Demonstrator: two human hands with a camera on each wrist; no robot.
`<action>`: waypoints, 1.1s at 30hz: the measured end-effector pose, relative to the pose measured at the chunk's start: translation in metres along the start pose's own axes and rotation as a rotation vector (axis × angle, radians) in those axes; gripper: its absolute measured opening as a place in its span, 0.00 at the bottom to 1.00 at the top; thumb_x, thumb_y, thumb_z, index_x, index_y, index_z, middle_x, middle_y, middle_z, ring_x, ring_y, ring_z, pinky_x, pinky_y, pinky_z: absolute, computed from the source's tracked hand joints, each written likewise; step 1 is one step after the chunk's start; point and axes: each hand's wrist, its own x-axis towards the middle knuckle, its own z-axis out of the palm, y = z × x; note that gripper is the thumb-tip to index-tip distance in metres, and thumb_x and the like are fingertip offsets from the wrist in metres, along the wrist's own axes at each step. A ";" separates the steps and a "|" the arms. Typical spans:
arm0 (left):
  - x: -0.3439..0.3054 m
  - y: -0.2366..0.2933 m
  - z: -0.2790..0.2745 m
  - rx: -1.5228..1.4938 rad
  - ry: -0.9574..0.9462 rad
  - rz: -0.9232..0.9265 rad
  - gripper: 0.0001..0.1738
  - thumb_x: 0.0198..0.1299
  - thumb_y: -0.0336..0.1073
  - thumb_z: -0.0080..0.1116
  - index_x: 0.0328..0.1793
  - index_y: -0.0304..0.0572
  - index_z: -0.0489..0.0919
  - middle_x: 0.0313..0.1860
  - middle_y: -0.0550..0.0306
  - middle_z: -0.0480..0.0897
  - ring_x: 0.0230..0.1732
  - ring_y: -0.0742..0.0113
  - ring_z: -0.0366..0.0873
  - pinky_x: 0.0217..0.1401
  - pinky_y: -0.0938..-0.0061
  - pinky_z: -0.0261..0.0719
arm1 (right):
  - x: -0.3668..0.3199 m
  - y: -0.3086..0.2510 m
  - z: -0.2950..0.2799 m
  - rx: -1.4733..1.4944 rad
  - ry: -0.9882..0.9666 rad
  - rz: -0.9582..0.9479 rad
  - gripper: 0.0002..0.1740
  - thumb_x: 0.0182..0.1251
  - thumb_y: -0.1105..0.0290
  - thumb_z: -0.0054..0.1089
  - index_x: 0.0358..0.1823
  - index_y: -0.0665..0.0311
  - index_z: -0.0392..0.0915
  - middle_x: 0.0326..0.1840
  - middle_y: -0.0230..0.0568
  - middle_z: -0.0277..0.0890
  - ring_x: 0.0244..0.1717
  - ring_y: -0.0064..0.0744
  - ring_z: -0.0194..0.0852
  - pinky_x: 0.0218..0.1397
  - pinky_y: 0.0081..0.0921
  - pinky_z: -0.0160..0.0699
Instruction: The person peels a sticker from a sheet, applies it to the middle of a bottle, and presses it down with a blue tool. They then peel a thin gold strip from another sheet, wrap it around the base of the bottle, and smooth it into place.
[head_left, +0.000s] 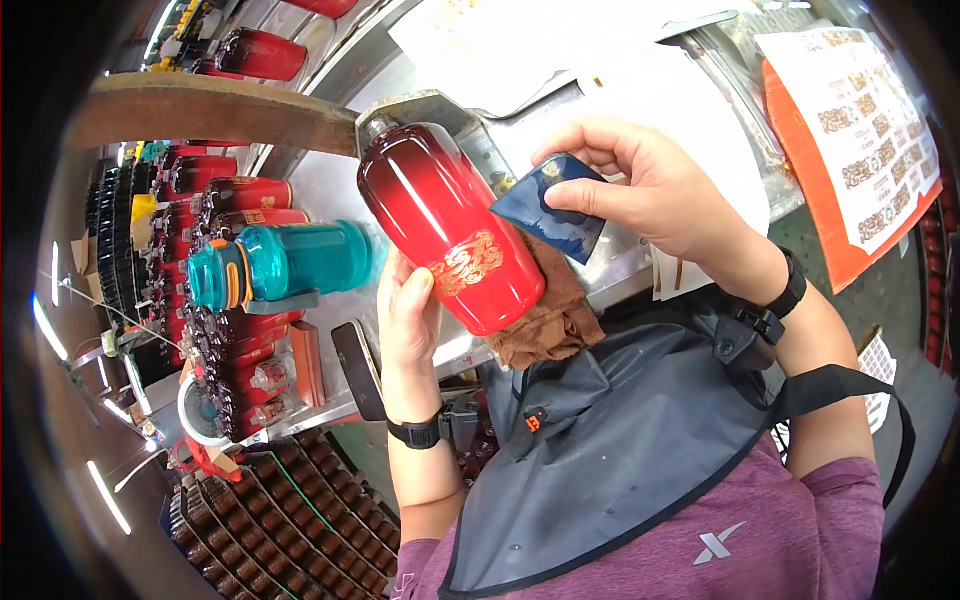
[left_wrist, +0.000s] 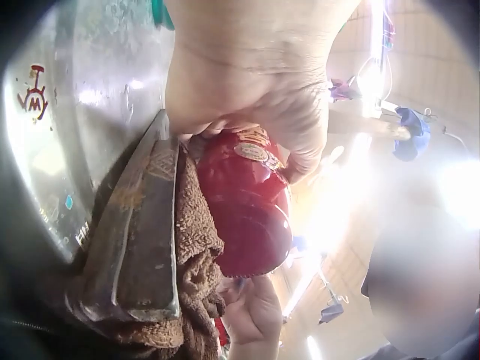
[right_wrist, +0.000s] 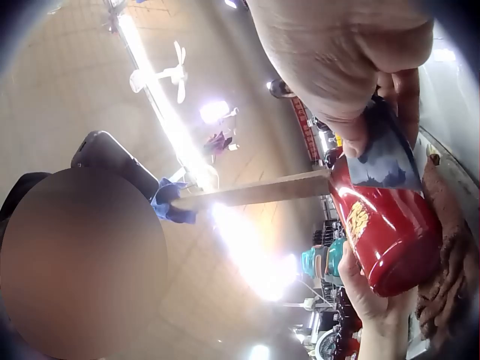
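A glossy red bottle (head_left: 440, 220) with a dark shoulder and gold emblem lies tilted on a brown cloth (head_left: 555, 315) over a metal rest. The left hand (head_left: 408, 310) grips its side near the emblem, thumb on top; the left wrist view shows that hand (left_wrist: 255, 82) curled round the bottle (left_wrist: 244, 217). Between thumb and fingers, the right hand (head_left: 650, 185) pinches a dark blue flexible piece (head_left: 560, 215) at the bottle's far side. In the right wrist view this piece (right_wrist: 386, 154) overlaps the bottle (right_wrist: 390, 232), and whether they touch is unclear.
A teal drink bottle (head_left: 305, 262) and a phone (head_left: 357, 370) lie left of the work. Many red bottles (head_left: 260, 55) stand in rows beyond. A wooden bar (head_left: 220, 110) reaches the bottle's neck. Printed sheets (head_left: 850, 130) hang at the right; trays of brown items (head_left: 280, 520) are lower left.
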 end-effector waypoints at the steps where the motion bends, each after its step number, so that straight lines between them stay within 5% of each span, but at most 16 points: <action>1: 0.001 0.001 -0.001 -0.001 0.017 0.012 0.41 0.64 0.49 0.63 0.76 0.32 0.64 0.70 0.46 0.75 0.70 0.59 0.74 0.74 0.62 0.69 | -0.001 -0.002 -0.001 -0.015 0.022 -0.005 0.16 0.70 0.72 0.65 0.57 0.66 0.78 0.45 0.31 0.82 0.46 0.15 0.78 0.51 0.17 0.78; 3: 0.002 0.009 0.006 0.002 0.033 0.025 0.40 0.65 0.46 0.62 0.77 0.32 0.63 0.70 0.46 0.74 0.71 0.59 0.72 0.75 0.62 0.68 | -0.002 -0.005 -0.003 -0.027 0.045 -0.014 0.16 0.71 0.72 0.65 0.57 0.65 0.78 0.45 0.31 0.82 0.46 0.15 0.77 0.51 0.17 0.78; 6: 0.001 0.036 0.042 0.357 0.246 0.172 0.52 0.60 0.30 0.67 0.84 0.30 0.47 0.73 0.41 0.68 0.72 0.55 0.69 0.76 0.59 0.66 | -0.008 -0.006 -0.006 0.018 0.095 -0.004 0.15 0.71 0.72 0.65 0.57 0.65 0.78 0.44 0.31 0.82 0.46 0.14 0.77 0.50 0.16 0.78; 10: 0.006 0.034 0.056 0.753 0.283 0.261 0.56 0.56 0.32 0.74 0.83 0.27 0.48 0.72 0.37 0.68 0.67 0.55 0.73 0.70 0.63 0.73 | -0.014 -0.002 -0.002 0.023 0.155 -0.018 0.15 0.70 0.71 0.66 0.55 0.66 0.79 0.42 0.31 0.81 0.44 0.15 0.76 0.48 0.18 0.77; 27: 0.006 0.039 0.063 0.616 0.265 0.189 0.56 0.56 0.27 0.71 0.85 0.32 0.46 0.71 0.43 0.70 0.66 0.60 0.73 0.70 0.65 0.73 | -0.012 0.008 -0.009 0.053 0.162 -0.036 0.16 0.68 0.69 0.68 0.54 0.65 0.79 0.39 0.32 0.80 0.40 0.17 0.76 0.45 0.19 0.78; 33: 0.007 0.039 0.059 0.689 0.273 0.164 0.58 0.55 0.29 0.73 0.85 0.30 0.45 0.70 0.42 0.70 0.66 0.60 0.73 0.70 0.66 0.73 | -0.012 0.005 -0.011 0.033 0.107 0.023 0.16 0.71 0.74 0.64 0.58 0.67 0.77 0.46 0.29 0.79 0.47 0.14 0.75 0.52 0.14 0.77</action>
